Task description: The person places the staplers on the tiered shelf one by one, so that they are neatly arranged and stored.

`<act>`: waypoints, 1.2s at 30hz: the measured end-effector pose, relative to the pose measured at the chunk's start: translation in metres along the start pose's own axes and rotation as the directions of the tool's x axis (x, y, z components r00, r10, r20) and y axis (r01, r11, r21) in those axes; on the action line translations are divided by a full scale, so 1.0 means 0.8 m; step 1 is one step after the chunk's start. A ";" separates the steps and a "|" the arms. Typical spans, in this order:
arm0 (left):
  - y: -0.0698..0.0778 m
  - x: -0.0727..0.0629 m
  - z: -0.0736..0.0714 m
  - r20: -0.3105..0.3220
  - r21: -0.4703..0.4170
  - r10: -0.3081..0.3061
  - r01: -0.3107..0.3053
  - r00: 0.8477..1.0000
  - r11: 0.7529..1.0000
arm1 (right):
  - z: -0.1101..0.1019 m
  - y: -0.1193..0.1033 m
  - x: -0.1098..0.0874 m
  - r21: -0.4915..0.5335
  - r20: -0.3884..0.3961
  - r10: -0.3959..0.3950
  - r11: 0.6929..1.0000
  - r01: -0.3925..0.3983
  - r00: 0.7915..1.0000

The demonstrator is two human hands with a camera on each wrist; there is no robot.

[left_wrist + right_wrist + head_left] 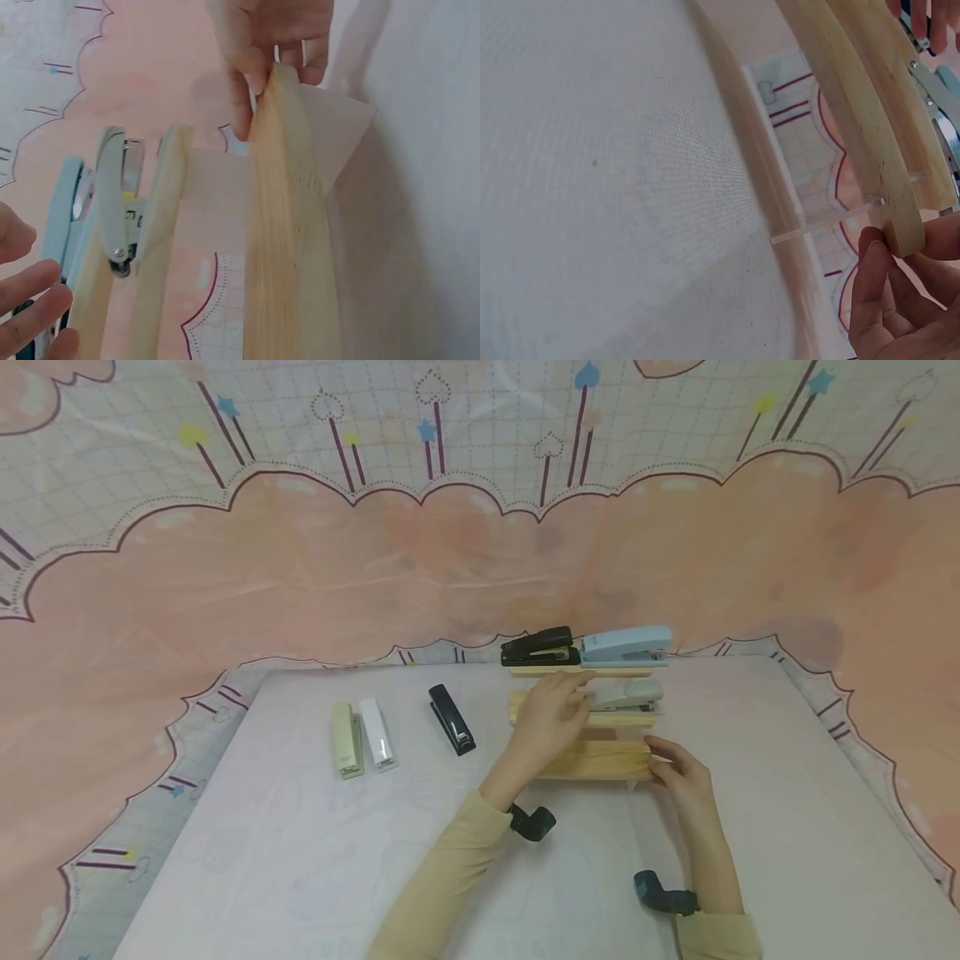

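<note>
A tiered wooden rack with clear side supports (825, 223) stands on the table. My right hand (686, 777) pinches the right end of its front board (600, 760) between thumb and fingers, as the right wrist view shows. My left hand (549, 714) is over the middle tier, left of a pale grey stapler (626, 696). In the left wrist view its fingers (34, 296) are spread and nothing shows between them; part of that hand is out of frame. On the top tier sit a black stapler (540, 649) and a light blue stapler (628, 646).
Left of the rack, a black stapler (452, 720), a white stapler (377, 735) and a pale green stapler (345, 741) lie on the white table (285, 860). A patterned peach cloth (450, 568) hangs behind. Dark camera mounts are strapped to both wrists.
</note>
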State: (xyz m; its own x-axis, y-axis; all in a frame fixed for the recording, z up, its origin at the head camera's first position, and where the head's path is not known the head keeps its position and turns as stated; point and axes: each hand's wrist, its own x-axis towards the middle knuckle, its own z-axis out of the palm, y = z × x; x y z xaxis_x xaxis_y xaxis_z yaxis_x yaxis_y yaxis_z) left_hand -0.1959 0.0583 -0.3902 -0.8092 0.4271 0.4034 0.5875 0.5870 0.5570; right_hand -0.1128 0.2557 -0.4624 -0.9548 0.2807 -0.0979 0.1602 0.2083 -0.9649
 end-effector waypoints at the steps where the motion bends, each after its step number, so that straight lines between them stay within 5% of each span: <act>1: -0.001 -0.003 -0.002 -0.008 -0.011 -0.014 0.014 1.000 1.000 | 0.000 0.000 0.000 -0.004 0.001 0.002 1.000 -0.002 1.000; 10: -0.019 -0.033 -0.015 -0.139 -0.049 -0.058 0.051 0.989 0.997 | 0.001 -0.003 0.001 0.002 0.015 0.015 1.000 -0.015 1.000; 21: -0.051 -0.065 -0.027 -0.295 -0.133 -0.136 0.100 0.946 0.986 | 0.001 -0.002 -0.001 -0.003 0.011 0.019 1.000 -0.019 1.000; 36: -0.101 -0.070 -0.030 -0.389 -0.212 -0.254 0.182 0.886 0.960 | 0.000 0.001 0.001 -0.005 0.012 0.025 1.000 -0.025 1.000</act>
State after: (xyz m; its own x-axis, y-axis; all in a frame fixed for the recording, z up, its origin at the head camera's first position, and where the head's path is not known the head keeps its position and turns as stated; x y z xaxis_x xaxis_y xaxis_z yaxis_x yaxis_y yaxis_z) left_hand -0.1978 -0.0298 -0.4405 -0.8664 -0.0384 0.4979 0.4162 0.4955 0.7625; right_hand -0.1132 0.2563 -0.4633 -0.9535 0.2744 -0.1247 0.1848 0.2057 -0.9610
